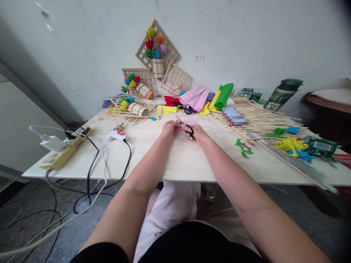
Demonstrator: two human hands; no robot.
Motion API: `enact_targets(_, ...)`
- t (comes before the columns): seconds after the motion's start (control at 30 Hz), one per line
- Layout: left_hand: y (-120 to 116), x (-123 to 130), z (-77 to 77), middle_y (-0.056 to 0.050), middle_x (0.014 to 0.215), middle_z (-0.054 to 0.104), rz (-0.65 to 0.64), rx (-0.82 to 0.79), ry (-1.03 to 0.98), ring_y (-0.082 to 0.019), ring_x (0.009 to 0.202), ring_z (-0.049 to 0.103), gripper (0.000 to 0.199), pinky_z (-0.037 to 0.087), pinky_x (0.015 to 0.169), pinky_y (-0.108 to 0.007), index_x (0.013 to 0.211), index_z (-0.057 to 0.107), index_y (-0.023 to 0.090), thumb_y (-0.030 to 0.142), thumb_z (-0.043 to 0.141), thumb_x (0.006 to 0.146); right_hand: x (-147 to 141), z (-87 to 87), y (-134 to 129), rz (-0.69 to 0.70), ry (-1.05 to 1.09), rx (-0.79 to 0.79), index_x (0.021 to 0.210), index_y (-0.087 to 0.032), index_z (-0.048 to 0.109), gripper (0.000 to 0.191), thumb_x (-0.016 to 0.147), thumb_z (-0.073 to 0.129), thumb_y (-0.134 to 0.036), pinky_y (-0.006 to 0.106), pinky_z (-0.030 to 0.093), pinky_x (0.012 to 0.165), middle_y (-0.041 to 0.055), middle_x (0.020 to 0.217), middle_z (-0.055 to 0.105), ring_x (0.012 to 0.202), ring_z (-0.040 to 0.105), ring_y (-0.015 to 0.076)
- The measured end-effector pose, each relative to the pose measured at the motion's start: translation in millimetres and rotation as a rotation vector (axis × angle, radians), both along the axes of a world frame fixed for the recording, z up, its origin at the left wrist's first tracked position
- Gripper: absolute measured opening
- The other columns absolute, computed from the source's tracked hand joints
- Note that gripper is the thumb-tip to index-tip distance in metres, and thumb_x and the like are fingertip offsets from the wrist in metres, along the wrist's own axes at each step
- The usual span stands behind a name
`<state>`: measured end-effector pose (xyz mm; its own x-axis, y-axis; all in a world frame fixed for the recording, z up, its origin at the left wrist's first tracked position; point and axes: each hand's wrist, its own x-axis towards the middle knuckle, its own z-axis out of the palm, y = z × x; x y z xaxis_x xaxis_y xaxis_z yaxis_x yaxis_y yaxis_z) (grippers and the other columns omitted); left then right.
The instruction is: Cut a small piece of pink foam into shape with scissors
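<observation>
In the middle of the white table, my right hand (pixel 196 134) is closed round the black handles of a pair of scissors (pixel 189 130). The blades point up and to the left, toward my other hand. My left hand (pixel 170 128) pinches a small piece of pink paper (pixel 178 123) beside the blades; its exact shape is mostly hidden by the fingers. Just behind the hands lies another pink scrap (pixel 192 121) on the tabletop.
A white glue gun (pixel 115 135) and a yellow power strip (pixel 65 148) with trailing cords lie left. Stick lattices with paper flowers (pixel 157 44) stand against the wall. Coloured paper (pixel 194 98) lies behind; wooden sticks (pixel 263 117), yellow scraps (pixel 292 144) and a dark bottle (pixel 283 95) are right.
</observation>
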<state>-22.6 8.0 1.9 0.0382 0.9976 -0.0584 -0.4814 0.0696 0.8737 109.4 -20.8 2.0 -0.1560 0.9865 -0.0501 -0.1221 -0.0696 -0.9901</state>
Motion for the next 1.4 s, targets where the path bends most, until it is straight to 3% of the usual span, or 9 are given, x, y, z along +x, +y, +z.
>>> enact_targets(0.3,6,-3,-5.2,-0.006,0.067,0.065,0.015,-0.003,0.005,-0.012,0.060,0.063,0.011,0.051,0.066,-0.025,0.070,0.057,0.011,0.010,0.058,0.081,-1,0.5,1,-0.020,-0.026,-0.020,0.073,-0.012,0.063,0.032,0.069,0.078,-0.039,0.014,0.025,0.027,0.0026,0.066,0.060,0.039,0.039,0.0021)
enact_targets(0.5,8,-4,-6.9,-0.007,0.068,0.066,0.022,0.009,-0.007,-0.012,0.059,0.063,0.011,0.052,0.065,-0.025,0.071,0.058,0.010,0.009,0.056,0.081,-1,1.0,0,0.002,-0.016,-0.015,0.072,-0.010,0.063,0.031,0.068,0.079,-0.036,0.013,0.023,0.027,-0.0002,0.059,0.054,0.038,0.038,0.0017)
enact_targets(0.7,7,-5,-6.9,-0.007,0.070,0.067,0.019,0.023,-0.004,-0.011,0.059,0.062,0.008,0.053,0.068,-0.026,0.071,0.060,0.010,0.011,0.061,0.079,-2,1.3,0,0.014,0.013,0.002,0.073,-0.010,0.062,0.030,0.066,0.080,-0.033,0.013,0.024,0.027,0.0021,0.068,0.060,0.040,0.040,0.0015)
enact_targets(1.4,8,-5,-7.1,-0.009,0.071,0.067,0.014,0.025,0.012,-0.011,0.060,0.062,0.012,0.051,0.066,-0.024,0.071,0.059,0.009,0.011,0.059,0.082,-3,7.4,-6,0.000,0.012,-0.017,0.071,-0.010,0.061,0.026,0.068,0.078,-0.030,0.013,0.024,0.028,-0.0013,0.056,0.055,0.037,0.040,0.0020)
